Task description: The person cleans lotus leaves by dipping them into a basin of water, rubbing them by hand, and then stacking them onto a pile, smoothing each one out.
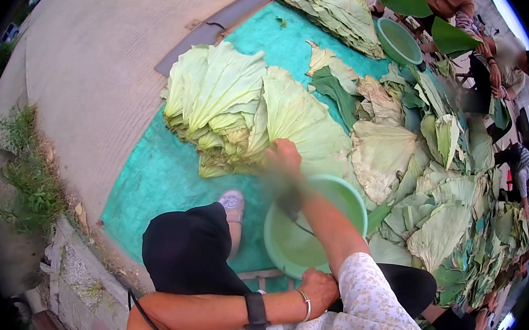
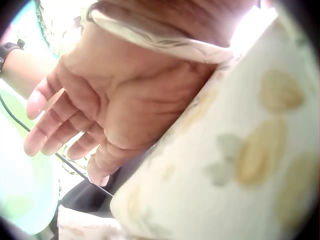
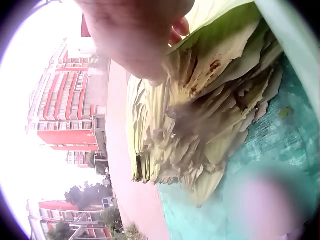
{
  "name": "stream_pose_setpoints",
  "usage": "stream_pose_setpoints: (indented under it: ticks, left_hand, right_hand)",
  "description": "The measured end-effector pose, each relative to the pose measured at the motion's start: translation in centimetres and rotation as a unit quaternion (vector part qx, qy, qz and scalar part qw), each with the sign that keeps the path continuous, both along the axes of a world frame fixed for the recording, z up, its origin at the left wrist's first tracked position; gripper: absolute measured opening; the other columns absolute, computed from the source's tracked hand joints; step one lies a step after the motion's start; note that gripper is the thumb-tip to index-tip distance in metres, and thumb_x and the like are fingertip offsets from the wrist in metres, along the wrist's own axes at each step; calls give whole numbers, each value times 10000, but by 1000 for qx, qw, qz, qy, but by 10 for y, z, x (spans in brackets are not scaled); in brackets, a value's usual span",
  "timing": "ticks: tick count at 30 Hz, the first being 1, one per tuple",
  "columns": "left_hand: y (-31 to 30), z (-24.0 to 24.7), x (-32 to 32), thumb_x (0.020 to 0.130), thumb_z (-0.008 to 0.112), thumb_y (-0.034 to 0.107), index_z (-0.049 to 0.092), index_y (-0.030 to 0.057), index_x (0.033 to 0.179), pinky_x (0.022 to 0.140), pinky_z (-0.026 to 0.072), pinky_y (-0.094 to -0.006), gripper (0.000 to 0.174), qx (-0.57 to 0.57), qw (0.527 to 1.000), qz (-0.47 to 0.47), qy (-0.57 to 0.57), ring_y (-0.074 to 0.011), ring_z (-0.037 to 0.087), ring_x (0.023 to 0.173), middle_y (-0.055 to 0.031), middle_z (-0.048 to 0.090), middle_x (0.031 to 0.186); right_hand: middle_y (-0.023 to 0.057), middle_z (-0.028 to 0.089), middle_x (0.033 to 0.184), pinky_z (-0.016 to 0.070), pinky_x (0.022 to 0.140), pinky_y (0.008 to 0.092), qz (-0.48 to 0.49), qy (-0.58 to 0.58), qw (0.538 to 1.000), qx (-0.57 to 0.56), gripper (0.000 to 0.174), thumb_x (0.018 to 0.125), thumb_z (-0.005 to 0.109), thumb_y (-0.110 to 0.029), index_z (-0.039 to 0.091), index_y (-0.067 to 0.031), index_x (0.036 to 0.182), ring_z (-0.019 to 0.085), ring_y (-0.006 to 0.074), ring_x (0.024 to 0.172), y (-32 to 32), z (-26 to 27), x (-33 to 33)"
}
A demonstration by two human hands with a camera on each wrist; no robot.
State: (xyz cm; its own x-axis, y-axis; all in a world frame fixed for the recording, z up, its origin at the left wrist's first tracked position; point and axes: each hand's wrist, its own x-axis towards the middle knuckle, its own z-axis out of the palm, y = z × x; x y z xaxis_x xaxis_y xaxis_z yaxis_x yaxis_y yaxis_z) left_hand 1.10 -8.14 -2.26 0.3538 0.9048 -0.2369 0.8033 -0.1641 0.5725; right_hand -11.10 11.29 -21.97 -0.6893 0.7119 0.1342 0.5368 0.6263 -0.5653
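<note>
Large pale green leaves, with wavy edges and fanning veins, lie in a folded stack (image 1: 221,99) on the ground sheet. My right hand (image 1: 284,157) is at the near lower edge of the top leaf (image 1: 301,114). The right wrist view shows its thumb and fingers pinching the gathered, browned base of the leaf (image 3: 220,60). Below that arm stands a light green basin (image 1: 284,242) with liquid in it. Close to my lap is my left hand (image 1: 319,289), palm showing and fingers loosely bent around nothing in the left wrist view (image 2: 125,95).
A turquoise sheet (image 1: 147,188) covers the ground. Loose leaves (image 1: 439,225) heap up on the right, and another leaf stack (image 1: 330,14) lies at the back beside a second basin (image 1: 399,40). Several people sit along the right side. A thin cable (image 2: 75,170) hangs near my left hand.
</note>
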Motion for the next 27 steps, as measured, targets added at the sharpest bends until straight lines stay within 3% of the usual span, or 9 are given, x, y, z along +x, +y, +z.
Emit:
stream_pose_setpoints:
  ticks: [2,4,8,10,23,27]
  left_hand:
    - [0,1,-2,657,556,154,619,119,697,507,366,-347,83,-6,1000,-8,-2,-205,580,653,-55,581,687]
    - [-1,2,-2,660,556,153,621,118,709,509,367,-350,89,-11,1000,-17,-4,-206,583,660,-54,585,696]
    - [-3,3,1,668,555,151,622,117,725,517,374,-357,94,-16,1000,-25,-3,-210,591,668,-56,594,706]
    - [-3,2,1,670,555,151,621,116,727,520,376,-358,94,-14,1000,-26,-1,-211,593,667,-55,596,705]
    - [-4,1,-1,683,537,159,602,92,749,528,379,-356,114,-13,1000,-25,-13,-219,589,658,-69,595,704]
    - [-4,0,-1,678,536,156,604,78,741,538,385,-355,121,-11,1000,-9,-11,-222,585,666,-75,595,709]
  right_hand:
    - [116,550,945,432,769,417,8,18,1000,-3,282,719,614,-213,556,-43,936,500,311,924,-6,-4,-1]
    - [148,526,968,415,803,412,20,124,992,26,364,694,637,-206,530,-17,987,482,333,942,-12,-12,0]
    - [173,508,978,398,828,413,22,109,994,21,402,685,640,-199,513,-7,1015,465,352,954,-13,-20,8]
    - [174,510,971,392,831,417,57,155,986,13,374,688,631,-186,516,-9,996,465,359,951,-12,-22,11]
    - [177,507,949,387,821,416,87,132,987,-6,339,663,664,-135,519,-10,942,467,358,936,-9,-20,7]
    - [188,509,1025,385,855,409,52,137,989,-18,376,702,640,-157,513,-3,1021,462,363,988,-9,-24,9]
